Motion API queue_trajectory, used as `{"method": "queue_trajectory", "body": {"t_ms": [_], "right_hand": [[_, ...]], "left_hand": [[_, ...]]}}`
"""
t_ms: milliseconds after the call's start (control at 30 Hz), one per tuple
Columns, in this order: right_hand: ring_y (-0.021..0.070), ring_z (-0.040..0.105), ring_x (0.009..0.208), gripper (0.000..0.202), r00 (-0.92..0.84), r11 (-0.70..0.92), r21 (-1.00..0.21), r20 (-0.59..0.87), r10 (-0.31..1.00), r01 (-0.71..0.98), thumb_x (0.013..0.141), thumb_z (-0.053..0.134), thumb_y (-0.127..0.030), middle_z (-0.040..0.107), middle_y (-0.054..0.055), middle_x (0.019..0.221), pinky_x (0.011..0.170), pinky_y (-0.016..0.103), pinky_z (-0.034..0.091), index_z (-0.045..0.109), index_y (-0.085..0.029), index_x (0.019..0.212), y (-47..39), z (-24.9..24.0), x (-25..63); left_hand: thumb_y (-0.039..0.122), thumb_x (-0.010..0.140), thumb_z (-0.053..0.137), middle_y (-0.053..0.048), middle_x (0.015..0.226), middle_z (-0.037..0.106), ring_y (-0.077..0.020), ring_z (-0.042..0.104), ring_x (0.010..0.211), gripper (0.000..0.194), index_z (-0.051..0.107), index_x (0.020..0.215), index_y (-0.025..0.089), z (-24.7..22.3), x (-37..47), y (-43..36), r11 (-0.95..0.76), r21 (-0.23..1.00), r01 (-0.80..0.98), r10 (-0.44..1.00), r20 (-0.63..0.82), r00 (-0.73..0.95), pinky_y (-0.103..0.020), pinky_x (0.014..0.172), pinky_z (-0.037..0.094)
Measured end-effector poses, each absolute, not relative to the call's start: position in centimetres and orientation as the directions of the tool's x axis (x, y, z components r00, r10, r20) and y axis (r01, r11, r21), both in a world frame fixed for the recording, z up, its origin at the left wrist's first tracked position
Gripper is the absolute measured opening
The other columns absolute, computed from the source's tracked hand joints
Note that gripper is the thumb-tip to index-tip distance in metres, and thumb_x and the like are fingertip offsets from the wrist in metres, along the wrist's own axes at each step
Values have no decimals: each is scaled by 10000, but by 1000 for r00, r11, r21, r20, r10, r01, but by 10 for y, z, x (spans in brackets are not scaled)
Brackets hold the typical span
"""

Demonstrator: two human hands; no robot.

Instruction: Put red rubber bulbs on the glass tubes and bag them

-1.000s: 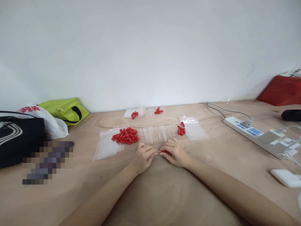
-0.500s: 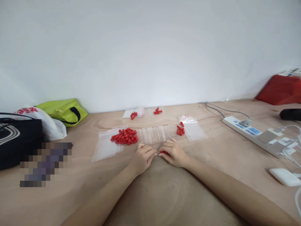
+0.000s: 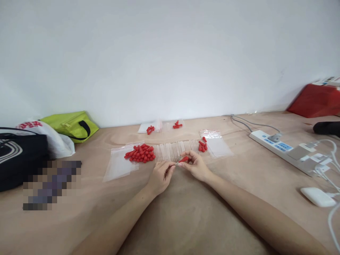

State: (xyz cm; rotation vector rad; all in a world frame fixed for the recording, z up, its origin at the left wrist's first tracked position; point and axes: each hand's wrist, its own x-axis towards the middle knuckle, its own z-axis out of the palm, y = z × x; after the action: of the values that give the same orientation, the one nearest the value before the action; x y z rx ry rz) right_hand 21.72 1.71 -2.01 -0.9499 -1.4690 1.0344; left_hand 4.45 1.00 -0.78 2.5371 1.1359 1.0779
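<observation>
My right hand point(image 3: 195, 167) pinches a red rubber bulb point(image 3: 183, 159), which points toward my left hand. Between finger and thumb, my left hand point(image 3: 161, 176) grips a thin clear tube point(image 3: 176, 164) that meets the bulb's narrow end. Just beyond both hands lies a row of clear tubes point(image 3: 170, 151) side by side. A large pile of red bulbs point(image 3: 140, 153) sits at the row's left end, and a small group of red bulbs point(image 3: 203, 146) at its right end.
Clear zip bags lie left point(image 3: 117, 164) and right point(image 3: 219, 145), with more bags and bulbs point(image 3: 177, 124) near the wall. A power strip point(image 3: 281, 150) with cables and a white case point(image 3: 317, 196) is at right. Bags, including a lime one point(image 3: 71, 125), stand at left; a red bag point(image 3: 316, 101) is far right.
My right hand has turned and lifted slightly, so more of the red bulb shows. My left hand has shifted a little, its fingers still pinched on the tube.
</observation>
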Motion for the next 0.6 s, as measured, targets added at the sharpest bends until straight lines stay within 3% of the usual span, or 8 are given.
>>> {"method": "queue_trajectory", "body": {"t_ms": [133,267,367,433,533,600], "right_hand": [[110,528,617,326,-49,159,-965,173,984,-209,604,688,-436,562,-19,664,632,259,440,514,-202,750,14,-21,204],[113,529,626,352,42,136,-971,130,991,-198,633,641,-412,583,-2,712,631,264,444,571,-195,901,30,-13,216],[100,496,543,384,141,88,-996,89,986,10,671,574,-379,565,-15,659,558,251,422,584,-175,997,58,-2,257],[99,494,532,404,217,26,-972,78,973,234,681,548,-329,572,-10,661,542,242,408,583,-157,1045,77,4,290],[117,536,596,358,340,-133,-804,89,936,579,700,517,-302,607,3,686,569,230,396,616,-175,1020,95,5,327],[147,564,660,337,373,-192,-745,82,924,639,687,528,-279,630,27,718,593,240,393,635,-168,988,101,0,337]], "left_hand": [[230,870,386,-43,814,635,-145,583,735,195,561,929,167,-6,46,7,-689,483,540,721,531,445,-272,676,442],[256,856,426,-67,945,633,-163,586,839,264,518,1092,179,-7,41,8,-704,476,527,709,517,480,-315,771,455],[254,831,475,-66,908,635,-170,585,839,231,566,1030,179,-8,39,9,-727,444,524,686,490,538,-329,776,464],[231,820,492,-68,910,640,-176,583,868,187,604,959,179,-9,39,9,-769,412,489,639,469,609,-338,795,466],[206,815,496,-73,978,645,-187,574,951,203,614,979,184,-12,40,9,-804,384,454,593,448,670,-367,855,455],[204,815,497,-76,1025,639,-190,568,991,224,608,1008,188,-13,40,10,-798,389,461,600,435,671,-377,872,456]]}}
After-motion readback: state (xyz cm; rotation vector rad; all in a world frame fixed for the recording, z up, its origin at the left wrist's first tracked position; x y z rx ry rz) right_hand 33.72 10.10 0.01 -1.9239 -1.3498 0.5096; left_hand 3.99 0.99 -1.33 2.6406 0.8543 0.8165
